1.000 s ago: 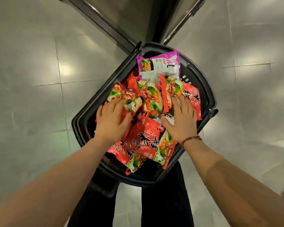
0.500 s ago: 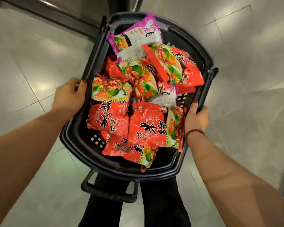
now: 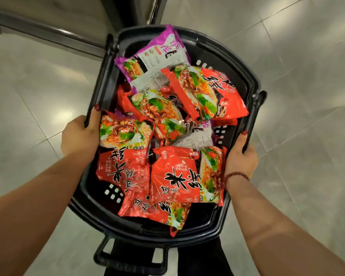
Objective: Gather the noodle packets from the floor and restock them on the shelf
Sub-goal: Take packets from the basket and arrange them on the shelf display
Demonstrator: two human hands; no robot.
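L hand (image 3: 79, 136) grips the left rim of the black plastic basket (image 3: 254, 82), thumb hooked over the edge, fingers underneath out of view; R hand (image 3: 240, 162) clasps the right rim the same way, beaded bracelet (image 3: 235, 174) on its wrist; noodle packets (image 3: 179, 176) all lie inside the basket, heaped loosely and overlapping at angles, mostly red; one purple packet (image 3: 155, 54) sits at the far end, its top edge against the rim; basket handle (image 3: 127, 260) is folded down at the near end, above dark trousers (image 3: 203, 263); grey tiled floor (image 3: 28, 86) below; dark metal rail (image 3: 48, 32) crosses top left.
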